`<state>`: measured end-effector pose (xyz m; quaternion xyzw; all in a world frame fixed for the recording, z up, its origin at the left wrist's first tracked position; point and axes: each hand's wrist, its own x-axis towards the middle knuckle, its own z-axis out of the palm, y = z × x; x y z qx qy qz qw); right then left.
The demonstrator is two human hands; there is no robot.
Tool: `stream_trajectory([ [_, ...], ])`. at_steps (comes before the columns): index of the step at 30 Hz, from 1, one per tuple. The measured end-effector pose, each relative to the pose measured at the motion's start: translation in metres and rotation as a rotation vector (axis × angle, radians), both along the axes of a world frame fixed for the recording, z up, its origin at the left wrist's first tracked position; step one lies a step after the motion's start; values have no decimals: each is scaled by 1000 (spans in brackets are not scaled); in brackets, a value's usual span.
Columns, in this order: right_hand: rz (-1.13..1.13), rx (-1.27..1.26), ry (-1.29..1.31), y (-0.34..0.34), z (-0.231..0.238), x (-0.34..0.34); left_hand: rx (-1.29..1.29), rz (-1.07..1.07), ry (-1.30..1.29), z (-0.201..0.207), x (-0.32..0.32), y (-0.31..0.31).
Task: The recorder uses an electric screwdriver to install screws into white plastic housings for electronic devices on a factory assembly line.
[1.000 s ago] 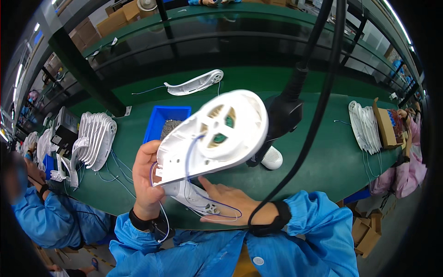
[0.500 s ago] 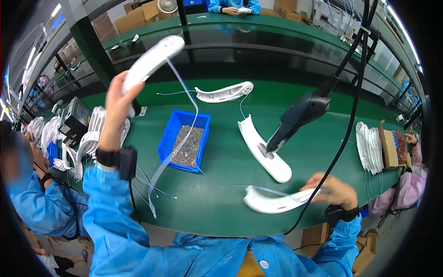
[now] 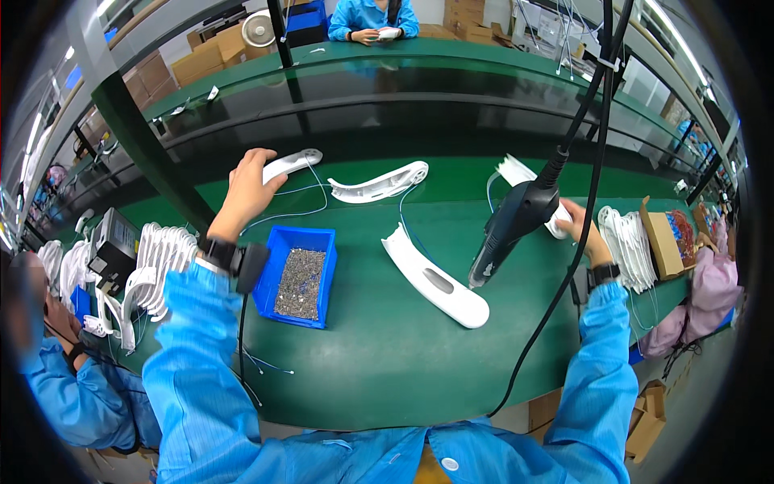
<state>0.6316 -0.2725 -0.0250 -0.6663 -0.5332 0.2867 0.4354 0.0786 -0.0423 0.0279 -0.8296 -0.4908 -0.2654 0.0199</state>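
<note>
At the bench's far left edge, my left hand is closed round the lower end of a white curved plastic part with a thin wire. To the right, my right hand grips the near end of another white curved plastic part, whose middle is hidden behind the hanging dark electric screwdriver. Between my hands, a white curved part with an oval recess lies near the screwdriver's tip. Farther back rests a white curved part, ribbed inside up. Thin blue-white wires run between these parts.
A blue bin of small screws stands left of centre. Stacked white parts and a black box are at left. More white parts and a cardboard box stand at right. A black cable crosses the bench. Co-workers sit around.
My left hand has lowered its white part to the bench's far edge. My right hand has carried its part away from me, behind the screwdriver. The screwdriver's tip is now out of the recess.
</note>
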Motion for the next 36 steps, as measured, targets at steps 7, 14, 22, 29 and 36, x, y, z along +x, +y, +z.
stream_trajectory([
  [7,-452,267,-492,84,-63,25,-165,-184,62,-11,8,-121],
  [14,317,46,-271,-1,6,-150,-223,-163,118,-48,2,-141],
  [22,403,-20,-390,-56,-5,-220,-218,-131,157,-51,2,-135],
  [29,275,-86,-452,-56,-1,-241,-20,-243,129,-54,-3,-133],
  [36,792,-200,129,-88,9,-229,-10,-196,34,-44,-2,-143],
])
